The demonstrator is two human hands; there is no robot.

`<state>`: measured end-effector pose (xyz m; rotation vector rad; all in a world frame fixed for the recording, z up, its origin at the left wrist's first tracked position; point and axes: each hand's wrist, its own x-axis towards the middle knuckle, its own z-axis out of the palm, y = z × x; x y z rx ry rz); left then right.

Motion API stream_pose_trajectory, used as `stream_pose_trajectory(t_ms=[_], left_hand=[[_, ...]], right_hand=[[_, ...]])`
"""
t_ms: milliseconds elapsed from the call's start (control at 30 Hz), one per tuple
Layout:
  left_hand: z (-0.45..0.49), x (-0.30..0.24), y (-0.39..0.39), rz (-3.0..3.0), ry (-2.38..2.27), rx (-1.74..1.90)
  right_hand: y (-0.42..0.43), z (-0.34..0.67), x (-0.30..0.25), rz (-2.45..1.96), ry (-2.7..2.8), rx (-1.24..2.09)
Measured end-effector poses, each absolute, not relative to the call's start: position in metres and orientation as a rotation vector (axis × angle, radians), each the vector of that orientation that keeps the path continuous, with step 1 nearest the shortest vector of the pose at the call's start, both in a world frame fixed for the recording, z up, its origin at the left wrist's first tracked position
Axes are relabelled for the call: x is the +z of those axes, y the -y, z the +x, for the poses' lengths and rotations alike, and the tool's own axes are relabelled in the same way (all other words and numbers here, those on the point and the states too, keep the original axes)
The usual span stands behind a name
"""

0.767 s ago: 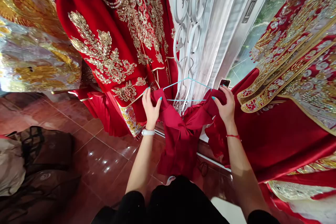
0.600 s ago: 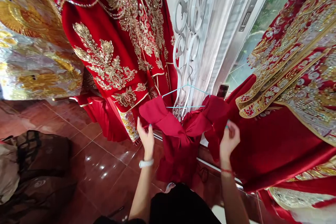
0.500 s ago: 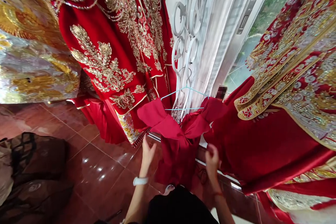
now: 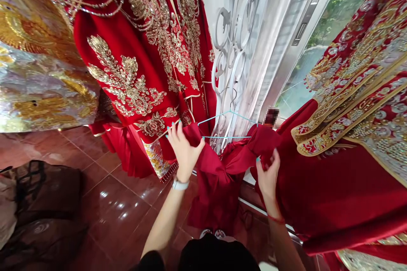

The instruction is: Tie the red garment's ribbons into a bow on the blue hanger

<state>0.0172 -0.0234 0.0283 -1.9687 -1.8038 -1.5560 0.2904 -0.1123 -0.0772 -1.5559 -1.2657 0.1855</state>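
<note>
A plain red garment (image 4: 219, 169) hangs draped over a thin light-blue hanger (image 4: 227, 125) hooked on a white scrollwork grille (image 4: 230, 51). My left hand (image 4: 182, 150) is closed on the garment's left end, up by the hanger's left tip. My right hand (image 4: 269, 173) grips the red cloth at the garment's right side, a little below the hanger's right tip. A white watch sits on my left wrist and a red string on my right.
An embroidered red and gold robe (image 4: 143, 51) hangs at left, a gold one (image 4: 38, 76) further left, another red robe (image 4: 349, 135) at right. Dark bags (image 4: 41, 207) lie on the red tiled floor (image 4: 127, 207). A white door frame (image 4: 286, 42) and glass stand behind.
Both hands let go of the garment's ends and dropped low, then rose again. Now the left grips the left end and the right grips the cloth at the right.
</note>
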Motion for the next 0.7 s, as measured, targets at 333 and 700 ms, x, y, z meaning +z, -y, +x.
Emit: stream_pose_trajectory(t_ms=[333, 700], left_hand=[[0.010, 0.032, -0.007, -2.143, 1.713, -1.280], [-0.005, 0.043, -0.006, -2.201, 1.722, -1.156]], right_hand=[[0.023, 0.292, 0.021, -1.707, 1.321, -0.336], [0.024, 0.334, 0.031, -1.956, 1.328, -0.255]])
